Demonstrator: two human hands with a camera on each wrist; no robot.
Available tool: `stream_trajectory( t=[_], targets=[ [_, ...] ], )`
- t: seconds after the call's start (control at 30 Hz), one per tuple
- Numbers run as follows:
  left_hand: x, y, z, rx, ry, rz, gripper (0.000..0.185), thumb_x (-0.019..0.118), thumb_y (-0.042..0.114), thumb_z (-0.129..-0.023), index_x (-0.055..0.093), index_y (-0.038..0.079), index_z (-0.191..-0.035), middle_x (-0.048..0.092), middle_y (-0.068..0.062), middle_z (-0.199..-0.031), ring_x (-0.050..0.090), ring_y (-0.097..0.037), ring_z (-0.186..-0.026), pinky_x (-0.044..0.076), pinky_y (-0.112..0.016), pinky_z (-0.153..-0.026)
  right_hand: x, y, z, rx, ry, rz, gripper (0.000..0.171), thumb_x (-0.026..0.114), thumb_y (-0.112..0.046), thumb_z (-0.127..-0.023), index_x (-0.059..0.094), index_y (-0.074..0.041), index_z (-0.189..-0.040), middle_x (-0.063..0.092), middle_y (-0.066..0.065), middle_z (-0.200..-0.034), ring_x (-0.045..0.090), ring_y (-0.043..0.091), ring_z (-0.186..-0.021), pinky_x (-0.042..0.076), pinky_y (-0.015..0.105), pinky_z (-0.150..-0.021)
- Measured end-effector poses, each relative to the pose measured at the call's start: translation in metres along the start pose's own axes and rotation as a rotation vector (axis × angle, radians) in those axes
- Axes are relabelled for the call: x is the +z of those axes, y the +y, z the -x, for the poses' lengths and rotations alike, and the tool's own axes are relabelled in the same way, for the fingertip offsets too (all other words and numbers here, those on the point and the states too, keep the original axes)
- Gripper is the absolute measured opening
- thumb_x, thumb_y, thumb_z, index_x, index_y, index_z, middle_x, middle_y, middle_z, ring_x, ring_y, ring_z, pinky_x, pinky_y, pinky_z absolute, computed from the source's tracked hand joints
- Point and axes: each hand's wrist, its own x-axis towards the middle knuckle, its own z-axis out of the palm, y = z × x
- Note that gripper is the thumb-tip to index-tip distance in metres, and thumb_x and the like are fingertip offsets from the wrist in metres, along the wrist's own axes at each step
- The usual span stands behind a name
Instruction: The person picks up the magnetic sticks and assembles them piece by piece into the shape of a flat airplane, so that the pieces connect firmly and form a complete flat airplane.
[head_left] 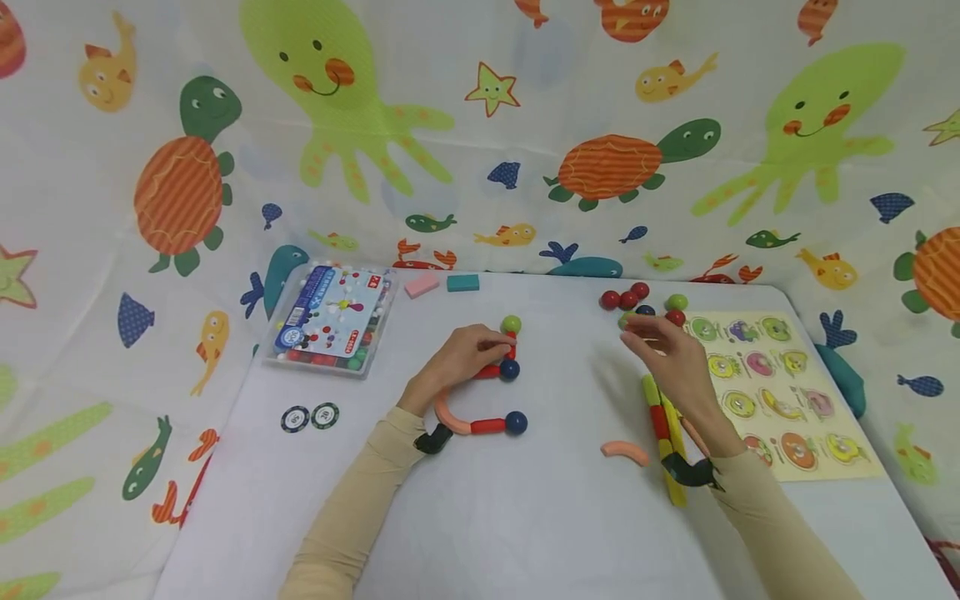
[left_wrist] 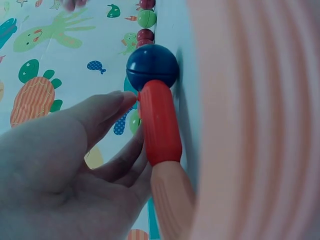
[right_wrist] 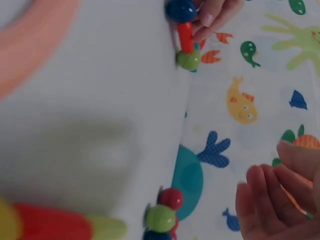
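**Rods and balls on the white table**

From the head camera, the left hand (head_left: 457, 360) rests on the rod-and-ball figure (head_left: 487, 392) at the middle of the white table (head_left: 480, 517), fingers curled about its short red rod under one green ball (head_left: 511, 323). That figure shows two blue balls, two red rods and one pink curved rod. Right of the figure, the right hand (head_left: 667, 354) hovers with relaxed fingers over a cluster of loose balls (head_left: 641, 304): three or four red, two green, one dark blue. One pink curve (head_left: 625, 451) lies below that hand. Left of the figure sit one plastic box (head_left: 332, 321) and two round tokens (head_left: 311, 416).

Left wrist view: fingers (left_wrist: 107, 117) touch one red rod (left_wrist: 158, 122) capped by one blue ball (left_wrist: 152, 66).

Right wrist view: the right hand's fingers (right_wrist: 265, 200) are loosely bent and hold nothing; the ball cluster lies beside them.
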Motion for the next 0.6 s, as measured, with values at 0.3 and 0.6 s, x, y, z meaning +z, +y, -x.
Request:
stream_trajectory(
  t=[0.3, 0.6],
  targets=[
    [-0.002, 0.001, 0.001, -0.006, 0.037, 0.008, 0.027, 0.066, 0.022, -0.1, 0.073, 0.019, -0.126, 0.07, 0.0, -0.107, 0.058, -0.016, -0.097, 0.051, -0.028, -0.085, -0.014, 0.018, 0.064, -0.112, -0.269, 0.136, 0.04, 0.079, -0.029, -0.089, 0.07, -0.016, -0.125, 0.072, 0.001, -0.119, 0.064, 0.015, -0.101, 0.057, 0.027, -0.083],
    [0.001, 0.0, 0.0, -0.018, 0.059, 0.023, 0.029, 0.067, 0.023, -0.099, 0.072, 0.017, -0.127, 0.07, -0.001, -0.114, 0.06, -0.017, -0.105, 0.054, -0.034, -0.095, -0.004, 0.025, 0.091, -0.204, -0.43, 0.248, 0.036, 0.084, -0.035, -0.082, 0.074, -0.022, -0.115, 0.072, -0.014, -0.105, 0.063, 0.007, -0.093, 0.057, 0.028, -0.084]
  ],
)
